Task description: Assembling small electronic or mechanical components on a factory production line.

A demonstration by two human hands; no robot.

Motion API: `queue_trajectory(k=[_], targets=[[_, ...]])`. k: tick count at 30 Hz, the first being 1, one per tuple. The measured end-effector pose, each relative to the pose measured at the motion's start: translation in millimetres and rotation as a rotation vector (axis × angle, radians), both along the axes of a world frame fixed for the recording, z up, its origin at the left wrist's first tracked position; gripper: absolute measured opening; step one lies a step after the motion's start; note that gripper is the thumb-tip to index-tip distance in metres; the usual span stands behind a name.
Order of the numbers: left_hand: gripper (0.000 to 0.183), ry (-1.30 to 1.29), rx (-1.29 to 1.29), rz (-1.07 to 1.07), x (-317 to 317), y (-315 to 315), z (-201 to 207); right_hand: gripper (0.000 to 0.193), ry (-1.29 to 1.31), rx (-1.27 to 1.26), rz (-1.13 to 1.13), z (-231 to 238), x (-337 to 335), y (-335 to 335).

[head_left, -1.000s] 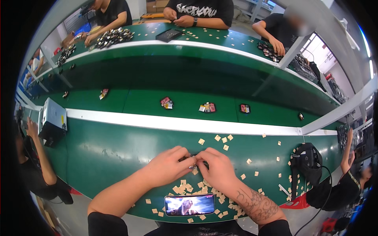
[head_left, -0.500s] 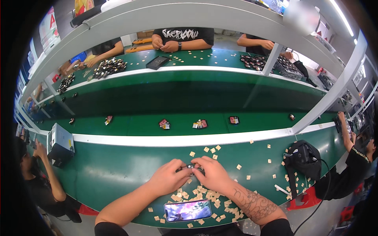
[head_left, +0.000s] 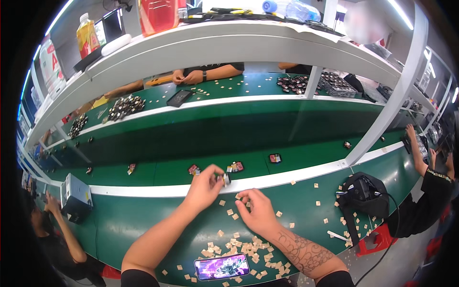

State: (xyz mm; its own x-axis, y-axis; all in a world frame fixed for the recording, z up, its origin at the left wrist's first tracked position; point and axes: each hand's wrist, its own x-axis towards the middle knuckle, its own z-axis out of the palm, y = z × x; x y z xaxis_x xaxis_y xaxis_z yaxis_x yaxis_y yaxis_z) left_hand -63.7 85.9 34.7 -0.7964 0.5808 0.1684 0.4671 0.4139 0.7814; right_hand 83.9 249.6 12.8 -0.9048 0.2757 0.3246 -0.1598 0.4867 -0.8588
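Observation:
My left hand (head_left: 204, 187) reaches over the white rail (head_left: 143, 190) at the bench's far edge. Its thumb and fingers pinch a small dark and silver part (head_left: 225, 179), whose details are too small to make out. Nearer to me, my right hand (head_left: 258, 213) hovers above the green bench, fingers loosely curled, thumb and forefinger apart with nothing seen between them. Small tan squares (head_left: 248, 248) lie scattered beneath and around it. A phone (head_left: 222, 267) with a lit screen rests among them, close to my body.
Beyond the rail, a green belt (head_left: 167, 167) carries several small red and black parts (head_left: 275, 158). A black bag (head_left: 363, 195) with a cable sits at right, a grey box (head_left: 76, 198) at left. A slanted post (head_left: 382, 119) and overhead shelf (head_left: 191, 50) frame the belt. Other people sit around.
My hands were together over the bench. The left has moved forward to the rail with the small part, while the right has let go and stays behind. The view has tilted upward.

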Motion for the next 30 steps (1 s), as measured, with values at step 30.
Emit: queue_trajectory(k=[30], targets=[[0.036, 0.274, -0.111, -0.354, 31, -10, -35, 0.019, 0.173, -0.052, 0.104, -8, -7, 7]])
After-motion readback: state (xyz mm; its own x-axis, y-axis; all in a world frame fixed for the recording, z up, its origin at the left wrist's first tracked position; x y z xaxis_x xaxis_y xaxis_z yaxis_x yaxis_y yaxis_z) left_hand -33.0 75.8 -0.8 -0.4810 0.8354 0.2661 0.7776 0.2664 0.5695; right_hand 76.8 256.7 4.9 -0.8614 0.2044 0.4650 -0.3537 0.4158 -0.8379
